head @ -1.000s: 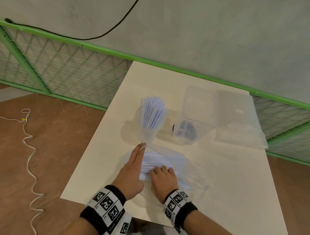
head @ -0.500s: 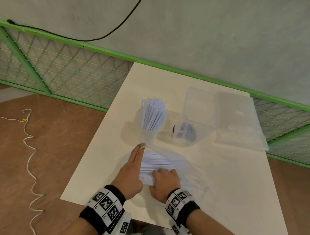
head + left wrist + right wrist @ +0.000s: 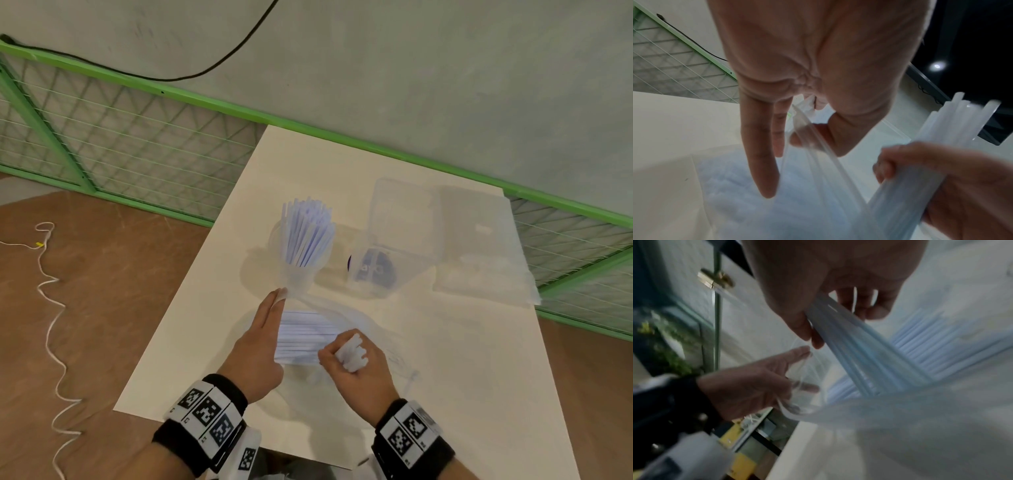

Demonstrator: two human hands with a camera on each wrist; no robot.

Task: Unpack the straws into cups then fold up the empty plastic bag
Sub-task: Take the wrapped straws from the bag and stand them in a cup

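A clear cup point(image 3: 298, 278) stands mid-table with several white straws point(image 3: 306, 236) upright in it. Just in front lies the clear plastic bag point(image 3: 346, 313), still holding a layer of straws point(image 3: 301, 337). My left hand point(image 3: 274, 308) lies along the bag's left side. In the left wrist view its thumb and fingers point(image 3: 777, 139) pinch the bag's open edge point(image 3: 807, 129). My right hand point(image 3: 346, 356) grips a bundle of straws point(image 3: 352, 351), whose ends poke up out of my fist. The bundle point(image 3: 869, 356) slants out of the bag mouth.
An open clear plastic box point(image 3: 383, 270) with a dark blue item inside stands right of the cup. Flat clear plastic point(image 3: 479, 253) lies at the table's right edge. A green mesh fence point(image 3: 137, 154) runs behind, and the table's near left corner point(image 3: 118, 407) is close to my left wrist.
My right hand has curled round a bundle of straws and turned upward, lifting their ends out of the bag. My left hand has stayed on the bag's edge.
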